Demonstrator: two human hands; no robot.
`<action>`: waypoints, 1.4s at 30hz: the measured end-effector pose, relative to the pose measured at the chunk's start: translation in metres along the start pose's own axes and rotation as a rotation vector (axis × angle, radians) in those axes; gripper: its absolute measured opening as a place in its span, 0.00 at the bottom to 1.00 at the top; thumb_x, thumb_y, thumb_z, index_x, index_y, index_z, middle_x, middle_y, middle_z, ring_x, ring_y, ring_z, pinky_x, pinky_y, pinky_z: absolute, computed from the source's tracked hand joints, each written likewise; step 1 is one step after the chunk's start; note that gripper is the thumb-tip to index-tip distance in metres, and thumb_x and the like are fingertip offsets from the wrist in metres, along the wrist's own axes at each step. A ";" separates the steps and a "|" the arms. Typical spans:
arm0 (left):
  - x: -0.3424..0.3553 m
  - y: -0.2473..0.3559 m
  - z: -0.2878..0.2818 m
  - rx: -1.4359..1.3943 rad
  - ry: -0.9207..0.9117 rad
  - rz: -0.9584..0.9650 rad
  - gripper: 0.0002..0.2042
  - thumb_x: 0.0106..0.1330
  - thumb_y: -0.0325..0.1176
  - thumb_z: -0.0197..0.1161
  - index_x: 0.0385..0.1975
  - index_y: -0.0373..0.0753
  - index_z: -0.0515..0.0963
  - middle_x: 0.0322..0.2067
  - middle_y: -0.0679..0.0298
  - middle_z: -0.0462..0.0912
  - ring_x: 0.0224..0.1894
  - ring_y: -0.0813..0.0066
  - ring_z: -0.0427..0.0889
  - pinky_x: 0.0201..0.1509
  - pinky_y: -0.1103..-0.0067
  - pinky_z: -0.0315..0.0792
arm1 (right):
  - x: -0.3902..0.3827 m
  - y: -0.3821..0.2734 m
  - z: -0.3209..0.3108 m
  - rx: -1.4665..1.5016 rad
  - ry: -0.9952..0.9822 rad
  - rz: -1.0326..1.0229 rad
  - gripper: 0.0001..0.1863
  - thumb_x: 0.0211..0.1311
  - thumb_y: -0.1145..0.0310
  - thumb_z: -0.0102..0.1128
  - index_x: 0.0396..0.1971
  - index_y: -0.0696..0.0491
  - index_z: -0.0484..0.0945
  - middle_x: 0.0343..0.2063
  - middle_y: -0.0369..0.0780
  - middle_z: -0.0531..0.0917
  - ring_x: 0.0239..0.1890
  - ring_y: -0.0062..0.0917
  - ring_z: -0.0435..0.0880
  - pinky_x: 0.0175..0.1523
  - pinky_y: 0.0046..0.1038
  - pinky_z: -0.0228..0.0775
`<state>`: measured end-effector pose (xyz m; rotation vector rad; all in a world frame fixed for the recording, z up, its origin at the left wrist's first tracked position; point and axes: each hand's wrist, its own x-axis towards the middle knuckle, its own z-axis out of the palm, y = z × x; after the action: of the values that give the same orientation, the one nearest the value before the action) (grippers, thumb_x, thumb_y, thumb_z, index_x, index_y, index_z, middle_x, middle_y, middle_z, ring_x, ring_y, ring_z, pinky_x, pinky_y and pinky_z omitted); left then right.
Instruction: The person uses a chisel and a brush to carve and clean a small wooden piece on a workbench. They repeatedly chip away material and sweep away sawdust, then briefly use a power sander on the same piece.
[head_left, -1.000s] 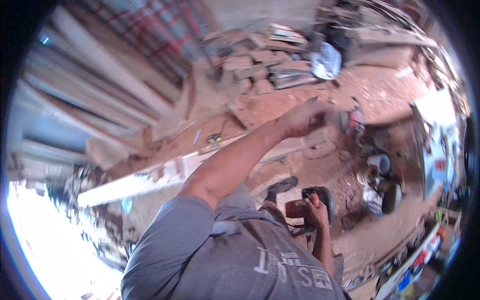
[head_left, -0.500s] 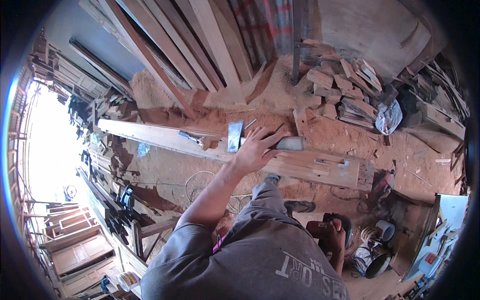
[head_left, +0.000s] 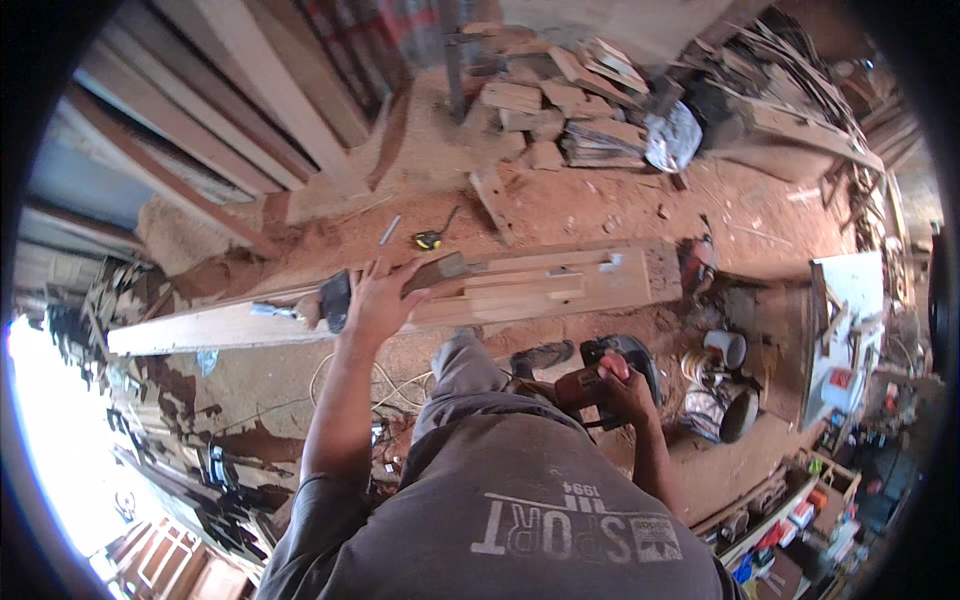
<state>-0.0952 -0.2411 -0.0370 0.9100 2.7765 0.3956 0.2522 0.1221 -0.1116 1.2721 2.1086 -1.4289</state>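
A long pale timber beam (head_left: 220,325) lies across the ground in front of me. Over it my left hand (head_left: 375,300) grips a carpenter's square (head_left: 440,270), fingers spread along it and thumb out to the right. The square's broad dark end (head_left: 335,301) shows left of the hand. Close by on the beam is a small tool (head_left: 272,310) with bluish and brown parts. At my right side, my right hand (head_left: 625,390) is closed round the handle of a red and black power tool (head_left: 582,388), which looks like a circular saw.
A yellow and black tape measure (head_left: 428,240) lies beyond the beam. Offcuts (head_left: 560,100) are piled far right, and tall planks (head_left: 270,90) lean far left. A loose cable (head_left: 385,380) curls near my feet. Buckets (head_left: 725,348) stand at right beside a white-topped bench (head_left: 850,290).
My view has swung to the right. My left hand and the square have shifted a little left along the beam, nearer the small tool, and the tape measure now shows. My right hand keeps its hold.
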 end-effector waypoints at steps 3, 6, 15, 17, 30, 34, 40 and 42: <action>0.008 0.002 -0.006 0.005 -0.070 0.035 0.30 0.64 0.49 0.72 0.67 0.50 0.78 0.59 0.54 0.76 0.64 0.52 0.72 0.72 0.54 0.59 | -0.001 0.031 -0.002 0.001 0.034 0.060 0.30 0.64 0.46 0.71 0.51 0.60 0.85 0.43 0.47 0.90 0.49 0.33 0.89 0.55 0.33 0.77; 0.012 0.011 -0.013 0.022 -0.134 0.005 0.34 0.60 0.52 0.74 0.67 0.45 0.78 0.60 0.54 0.75 0.66 0.52 0.70 0.74 0.56 0.56 | -0.004 0.031 -0.002 0.042 0.022 0.078 0.29 0.66 0.48 0.70 0.52 0.60 0.84 0.45 0.47 0.90 0.50 0.33 0.89 0.56 0.34 0.78; 0.033 0.077 0.008 -0.196 0.239 0.406 0.26 0.53 0.39 0.74 0.56 0.46 0.84 0.52 0.61 0.80 0.55 0.55 0.76 0.62 0.58 0.65 | -0.024 0.039 -0.016 0.078 0.078 0.187 0.25 0.70 0.48 0.67 0.50 0.56 0.85 0.36 0.38 0.87 0.39 0.21 0.85 0.44 0.26 0.77; 0.033 0.106 0.021 -0.212 0.210 0.431 0.22 0.54 0.38 0.76 0.52 0.46 0.86 0.49 0.64 0.81 0.52 0.59 0.77 0.55 0.60 0.67 | -0.024 0.050 -0.015 0.136 0.117 0.120 0.24 0.71 0.49 0.67 0.51 0.57 0.84 0.37 0.38 0.87 0.39 0.19 0.84 0.43 0.25 0.76; 0.078 0.223 0.090 -0.259 0.172 0.428 0.15 0.63 0.38 0.73 0.50 0.50 0.88 0.42 0.68 0.80 0.48 0.62 0.78 0.53 0.62 0.70 | -0.122 -0.022 -0.075 0.550 0.635 0.040 0.22 0.74 0.55 0.67 0.53 0.59 0.82 0.43 0.39 0.88 0.44 0.20 0.85 0.50 0.26 0.77; 0.077 0.236 0.085 -0.216 0.201 0.397 0.16 0.65 0.40 0.72 0.52 0.49 0.87 0.43 0.67 0.80 0.49 0.60 0.77 0.54 0.59 0.69 | -0.153 -0.065 -0.089 0.475 0.676 -0.083 0.21 0.72 0.58 0.69 0.52 0.60 0.82 0.41 0.40 0.89 0.43 0.20 0.85 0.49 0.26 0.77; 0.071 0.222 0.092 -0.241 0.198 0.369 0.17 0.65 0.42 0.72 0.52 0.48 0.87 0.45 0.66 0.80 0.50 0.59 0.77 0.55 0.59 0.68 | -0.155 -0.137 -0.098 0.287 0.519 -0.190 0.21 0.65 0.61 0.74 0.50 0.62 0.83 0.38 0.43 0.90 0.41 0.22 0.88 0.48 0.27 0.79; 0.073 0.221 0.096 -0.248 0.244 0.381 0.14 0.65 0.41 0.71 0.50 0.49 0.87 0.44 0.67 0.81 0.50 0.59 0.77 0.54 0.60 0.69 | -0.143 -0.154 -0.090 0.246 0.492 -0.194 0.22 0.65 0.61 0.75 0.49 0.62 0.83 0.36 0.45 0.90 0.39 0.24 0.89 0.46 0.28 0.79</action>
<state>-0.0061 -0.0075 -0.0670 1.4075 2.6631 0.9446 0.2313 0.1095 0.1152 1.6972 2.4832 -1.6258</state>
